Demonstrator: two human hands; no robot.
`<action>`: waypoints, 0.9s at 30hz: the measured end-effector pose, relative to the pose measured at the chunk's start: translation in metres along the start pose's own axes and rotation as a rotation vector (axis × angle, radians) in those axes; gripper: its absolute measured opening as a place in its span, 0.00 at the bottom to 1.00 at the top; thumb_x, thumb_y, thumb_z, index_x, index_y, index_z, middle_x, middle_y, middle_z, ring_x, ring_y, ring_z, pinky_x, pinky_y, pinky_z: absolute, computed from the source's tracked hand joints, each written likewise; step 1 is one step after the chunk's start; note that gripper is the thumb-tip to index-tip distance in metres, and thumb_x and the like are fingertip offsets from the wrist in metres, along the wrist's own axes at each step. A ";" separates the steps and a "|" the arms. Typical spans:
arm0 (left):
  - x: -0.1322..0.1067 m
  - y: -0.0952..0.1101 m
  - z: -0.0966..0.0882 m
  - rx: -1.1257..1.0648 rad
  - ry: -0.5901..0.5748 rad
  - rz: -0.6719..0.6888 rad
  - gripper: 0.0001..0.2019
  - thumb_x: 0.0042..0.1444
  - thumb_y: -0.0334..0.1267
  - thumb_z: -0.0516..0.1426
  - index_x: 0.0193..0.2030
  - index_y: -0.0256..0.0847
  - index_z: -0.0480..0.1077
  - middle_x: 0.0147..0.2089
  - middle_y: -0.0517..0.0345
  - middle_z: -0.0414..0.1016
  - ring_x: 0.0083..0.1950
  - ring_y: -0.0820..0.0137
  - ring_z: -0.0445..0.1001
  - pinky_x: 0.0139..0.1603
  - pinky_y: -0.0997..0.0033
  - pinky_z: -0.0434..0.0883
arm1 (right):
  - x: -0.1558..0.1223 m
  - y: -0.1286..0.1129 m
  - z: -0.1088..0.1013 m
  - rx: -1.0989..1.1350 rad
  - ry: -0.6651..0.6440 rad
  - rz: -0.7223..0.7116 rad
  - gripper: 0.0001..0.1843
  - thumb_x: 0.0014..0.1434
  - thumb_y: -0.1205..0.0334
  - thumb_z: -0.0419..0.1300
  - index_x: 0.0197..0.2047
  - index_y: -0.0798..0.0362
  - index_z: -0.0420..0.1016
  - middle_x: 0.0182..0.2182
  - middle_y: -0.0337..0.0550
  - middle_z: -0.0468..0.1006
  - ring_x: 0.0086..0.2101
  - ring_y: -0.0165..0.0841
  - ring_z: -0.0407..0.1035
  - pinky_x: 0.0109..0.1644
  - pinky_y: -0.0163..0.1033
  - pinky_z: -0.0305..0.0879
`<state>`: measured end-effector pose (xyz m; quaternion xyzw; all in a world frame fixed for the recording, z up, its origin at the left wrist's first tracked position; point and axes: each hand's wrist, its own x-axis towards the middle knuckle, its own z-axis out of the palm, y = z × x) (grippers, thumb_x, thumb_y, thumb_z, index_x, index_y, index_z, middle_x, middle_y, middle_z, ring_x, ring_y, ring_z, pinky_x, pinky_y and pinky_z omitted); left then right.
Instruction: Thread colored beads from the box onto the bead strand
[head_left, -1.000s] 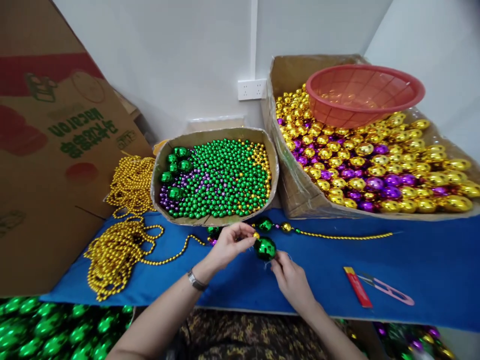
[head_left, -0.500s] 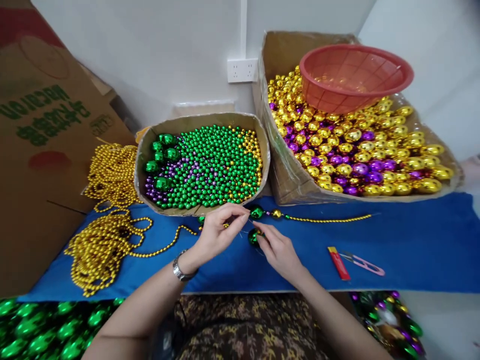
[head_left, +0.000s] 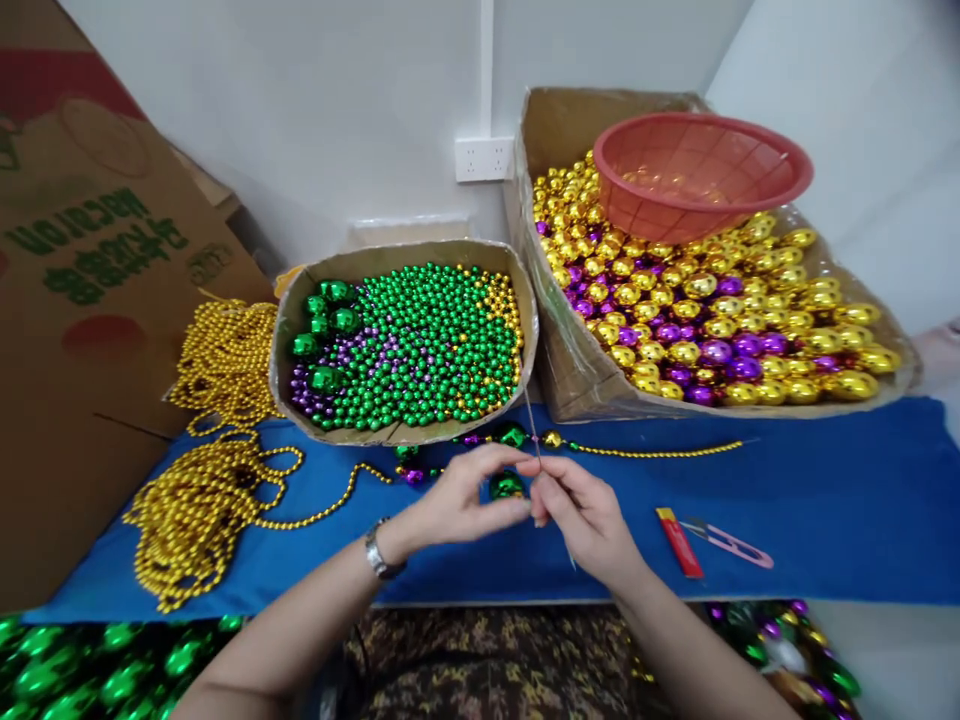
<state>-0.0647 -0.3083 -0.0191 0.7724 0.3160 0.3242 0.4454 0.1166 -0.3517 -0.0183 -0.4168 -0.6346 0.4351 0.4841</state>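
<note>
My left hand and my right hand meet over the blue table cover, fingertips pinched together. Between them sits a large green ball bead, held by the left fingers. My right hand pinches a thin needle that points up and away. A strand of gold beads with a green and a gold ball lies just beyond the hands, running right.
A cardboard tray of small green, purple and gold beads stands behind the hands. A big box of gold and purple balls with a red basket is at back right. Gold bead strings pile at left. Thread snips and a red lighter lie right.
The hands have drawn closer together around the green ball. The right hand now holds the needle upright. The camera view shifted slightly.
</note>
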 end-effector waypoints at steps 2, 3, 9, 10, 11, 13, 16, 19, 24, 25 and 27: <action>0.001 -0.013 0.022 0.133 -0.133 0.097 0.19 0.54 0.45 0.61 0.51 0.42 0.69 0.52 0.47 0.73 0.53 0.60 0.71 0.54 0.62 0.67 | 0.000 -0.011 -0.006 0.049 0.029 0.006 0.17 0.67 0.52 0.50 0.46 0.53 0.73 0.20 0.35 0.69 0.20 0.26 0.65 0.25 0.31 0.66; 0.002 -0.021 0.031 0.224 -0.180 0.121 0.17 0.54 0.45 0.61 0.48 0.41 0.70 0.50 0.47 0.73 0.52 0.60 0.70 0.54 0.61 0.67 | -0.001 -0.014 -0.011 0.054 0.053 0.006 0.17 0.66 0.51 0.50 0.45 0.53 0.74 0.19 0.35 0.69 0.20 0.26 0.64 0.24 0.31 0.65; 0.002 -0.062 0.043 0.894 -0.420 -0.109 0.08 0.60 0.36 0.51 0.39 0.37 0.70 0.36 0.49 0.75 0.39 0.58 0.74 0.42 0.58 0.70 | -0.014 -0.007 -0.064 -0.120 0.321 -0.050 0.14 0.66 0.55 0.51 0.45 0.53 0.74 0.19 0.35 0.68 0.20 0.26 0.65 0.25 0.31 0.65; 0.001 -0.063 0.040 0.951 -0.419 -0.142 0.08 0.60 0.37 0.52 0.40 0.37 0.70 0.37 0.48 0.75 0.40 0.56 0.74 0.41 0.56 0.71 | -0.017 -0.002 -0.071 -0.177 0.338 -0.040 0.14 0.67 0.56 0.51 0.46 0.53 0.74 0.20 0.35 0.68 0.20 0.26 0.65 0.25 0.31 0.65; 0.001 -0.062 0.036 0.982 -0.414 -0.157 0.09 0.59 0.38 0.53 0.42 0.36 0.70 0.39 0.47 0.75 0.41 0.54 0.74 0.41 0.55 0.71 | -0.021 0.005 -0.076 -0.234 0.340 -0.022 0.14 0.67 0.56 0.51 0.46 0.53 0.74 0.20 0.35 0.69 0.21 0.26 0.66 0.25 0.30 0.65; 0.003 -0.051 0.027 0.971 -0.393 -0.133 0.15 0.57 0.40 0.57 0.48 0.36 0.69 0.44 0.45 0.75 0.45 0.53 0.73 0.43 0.54 0.72 | -0.030 0.022 -0.079 -0.328 0.306 0.028 0.15 0.67 0.56 0.50 0.46 0.52 0.74 0.23 0.37 0.73 0.22 0.27 0.68 0.26 0.30 0.66; 0.018 -0.018 0.012 0.787 -0.329 0.001 0.17 0.59 0.41 0.56 0.53 0.39 0.67 0.47 0.48 0.74 0.46 0.59 0.73 0.45 0.60 0.72 | -0.043 0.054 -0.068 -0.377 0.247 0.072 0.15 0.67 0.56 0.50 0.46 0.52 0.75 0.28 0.41 0.77 0.23 0.28 0.70 0.29 0.30 0.67; 0.058 0.023 -0.005 0.616 -0.139 0.156 0.11 0.63 0.40 0.52 0.49 0.41 0.68 0.44 0.52 0.75 0.44 0.67 0.73 0.46 0.68 0.72 | -0.054 0.085 -0.053 -0.383 0.199 0.081 0.16 0.67 0.56 0.48 0.45 0.52 0.75 0.26 0.41 0.78 0.23 0.29 0.71 0.31 0.31 0.69; 0.174 0.058 -0.033 0.867 0.098 0.377 0.14 0.60 0.39 0.53 0.50 0.36 0.68 0.49 0.45 0.71 0.52 0.60 0.68 0.54 0.57 0.67 | -0.061 0.120 -0.040 -0.374 0.181 0.051 0.16 0.68 0.57 0.47 0.45 0.52 0.74 0.31 0.44 0.80 0.25 0.30 0.74 0.33 0.31 0.71; 0.198 0.059 -0.036 0.961 0.078 0.342 0.16 0.59 0.39 0.54 0.52 0.35 0.67 0.52 0.43 0.69 0.54 0.58 0.67 0.56 0.56 0.66 | -0.062 0.124 -0.038 -0.372 0.175 0.031 0.16 0.68 0.57 0.47 0.46 0.51 0.74 0.34 0.45 0.81 0.26 0.31 0.74 0.33 0.31 0.71; 0.241 0.057 -0.040 1.178 -0.047 0.198 0.19 0.57 0.39 0.55 0.54 0.34 0.67 0.53 0.40 0.67 0.56 0.55 0.64 0.57 0.53 0.63 | -0.064 0.131 -0.036 -0.372 0.166 -0.001 0.16 0.68 0.57 0.47 0.47 0.51 0.73 0.38 0.47 0.81 0.29 0.31 0.76 0.35 0.31 0.72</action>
